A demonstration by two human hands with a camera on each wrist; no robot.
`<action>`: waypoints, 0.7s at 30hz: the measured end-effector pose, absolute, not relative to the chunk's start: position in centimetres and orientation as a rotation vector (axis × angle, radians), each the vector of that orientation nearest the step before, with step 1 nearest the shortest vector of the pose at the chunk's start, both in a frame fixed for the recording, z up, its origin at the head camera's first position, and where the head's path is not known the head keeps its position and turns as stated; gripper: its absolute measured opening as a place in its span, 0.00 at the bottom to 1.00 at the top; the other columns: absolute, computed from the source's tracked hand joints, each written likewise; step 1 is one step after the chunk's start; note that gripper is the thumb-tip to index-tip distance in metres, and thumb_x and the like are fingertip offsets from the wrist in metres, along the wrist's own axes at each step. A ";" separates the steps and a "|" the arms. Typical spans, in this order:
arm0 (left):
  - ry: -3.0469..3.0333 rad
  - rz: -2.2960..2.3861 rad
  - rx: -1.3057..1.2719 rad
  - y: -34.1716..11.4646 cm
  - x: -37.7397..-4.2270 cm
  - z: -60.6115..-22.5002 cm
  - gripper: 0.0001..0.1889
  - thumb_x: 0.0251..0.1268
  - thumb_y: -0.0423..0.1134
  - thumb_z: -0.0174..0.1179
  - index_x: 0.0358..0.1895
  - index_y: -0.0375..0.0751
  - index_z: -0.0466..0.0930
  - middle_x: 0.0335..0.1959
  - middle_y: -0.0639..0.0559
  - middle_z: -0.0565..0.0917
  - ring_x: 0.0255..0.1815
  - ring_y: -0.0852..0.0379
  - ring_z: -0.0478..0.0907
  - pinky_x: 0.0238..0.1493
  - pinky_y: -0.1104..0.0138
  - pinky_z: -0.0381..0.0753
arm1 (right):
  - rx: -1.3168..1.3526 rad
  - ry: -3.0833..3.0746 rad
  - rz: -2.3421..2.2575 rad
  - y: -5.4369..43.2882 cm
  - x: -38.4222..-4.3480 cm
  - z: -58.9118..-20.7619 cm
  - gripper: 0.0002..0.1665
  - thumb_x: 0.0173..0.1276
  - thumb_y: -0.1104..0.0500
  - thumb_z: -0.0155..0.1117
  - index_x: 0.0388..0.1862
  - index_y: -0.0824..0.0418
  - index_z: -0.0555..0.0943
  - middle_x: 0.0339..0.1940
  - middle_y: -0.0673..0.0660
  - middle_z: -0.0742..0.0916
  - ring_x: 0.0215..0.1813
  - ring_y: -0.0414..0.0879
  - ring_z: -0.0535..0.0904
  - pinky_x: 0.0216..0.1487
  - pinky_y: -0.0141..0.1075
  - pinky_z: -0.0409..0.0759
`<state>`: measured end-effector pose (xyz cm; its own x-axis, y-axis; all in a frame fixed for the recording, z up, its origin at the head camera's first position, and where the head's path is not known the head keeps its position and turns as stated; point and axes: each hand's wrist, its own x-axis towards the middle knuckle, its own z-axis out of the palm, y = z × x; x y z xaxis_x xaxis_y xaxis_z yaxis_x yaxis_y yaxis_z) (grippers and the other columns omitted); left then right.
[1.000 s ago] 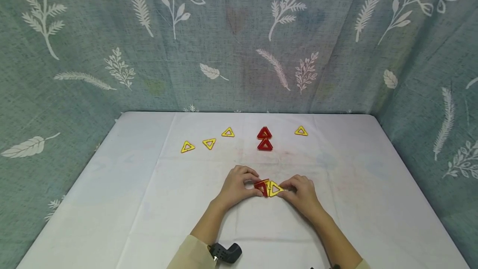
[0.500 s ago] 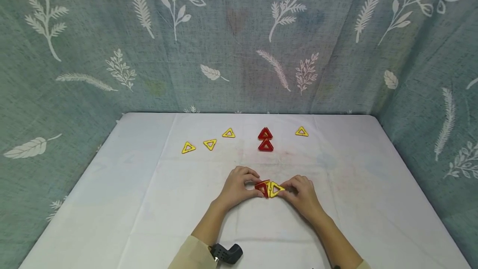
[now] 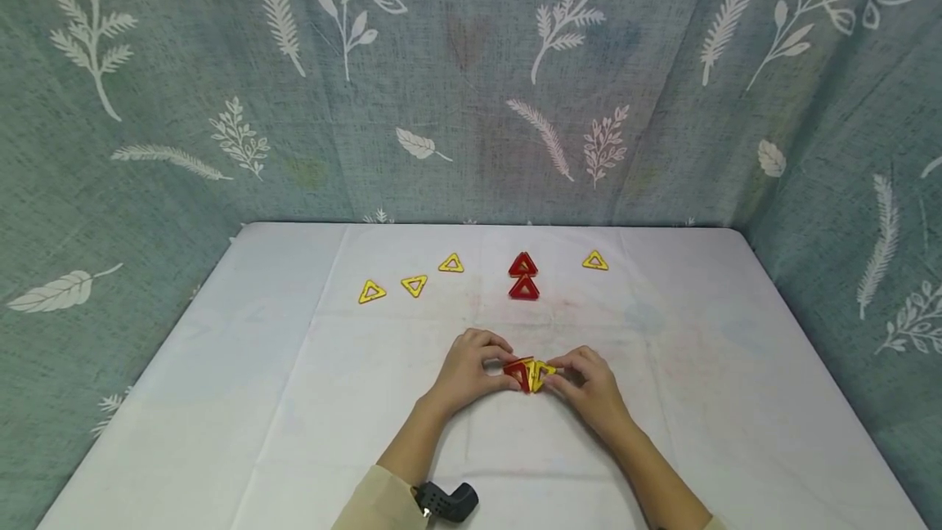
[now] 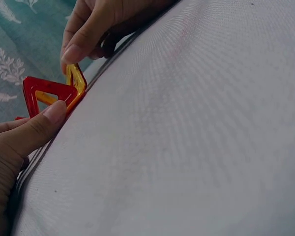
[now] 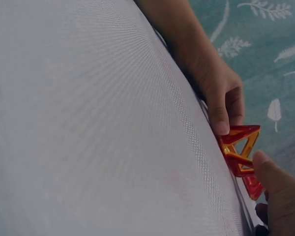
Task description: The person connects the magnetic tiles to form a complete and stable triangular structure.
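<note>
Red and yellow triangular magnetic tiles are joined edge to edge near the middle of the white table. My left hand grips the red triangle tile at the left end, its thumb on the near face in the left wrist view. From the right, my right hand pinches the tip of a yellow triangle tile, which tilts up from the seam beside the red one. In the left wrist view the red tile leans upright, and the yellow tile rises under the right fingertips. More yellow shows behind the red tile.
Beyond the hands lie two red triangle pieces, one behind the other. Several loose yellow triangles are to their left, and one yellow triangle is to the right. A patterned curtain surrounds the white table.
My right hand has lifted the free tip of the yellow tile and moved slightly left, so the tile now tilts up toward the red one. My left hand stays almost in place.
</note>
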<state>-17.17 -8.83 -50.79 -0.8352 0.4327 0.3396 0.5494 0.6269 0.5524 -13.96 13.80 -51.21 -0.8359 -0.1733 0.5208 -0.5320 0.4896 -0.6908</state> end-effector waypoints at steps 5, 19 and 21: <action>-2.646 -0.933 -0.849 -8.6 -17.2 -51.0 0.17 0.41 0.54 0.74 0.35 0.51 0.87 0.40 0.61 0.80 0.46 0.60 0.71 0.50 0.61 0.69 | 0.587 -2.372 1.253 13.6 -13.9 -51.2 0.15 0.45 0.62 0.78 0.34 0.62 0.85 0.28 0.47 0.78 0.31 0.35 0.69 0.32 0.30 0.70; -2.635 -0.940 -0.930 -8.5 -17.1 -50.8 0.14 0.45 0.54 0.72 0.34 0.53 0.88 0.40 0.61 0.80 0.47 0.61 0.70 0.50 0.61 0.69 | 0.627 -2.410 1.181 13.6 -13.9 -51.4 0.20 0.41 0.58 0.79 0.36 0.62 0.87 0.27 0.50 0.80 0.30 0.38 0.70 0.36 0.34 0.65; -2.630 -0.936 -0.932 -8.5 -17.1 -50.8 0.14 0.46 0.53 0.72 0.34 0.53 0.88 0.40 0.61 0.80 0.46 0.61 0.70 0.50 0.62 0.69 | 0.614 -2.440 1.164 13.6 -13.9 -51.3 0.22 0.41 0.56 0.80 0.37 0.61 0.87 0.28 0.49 0.79 0.31 0.38 0.69 0.36 0.35 0.64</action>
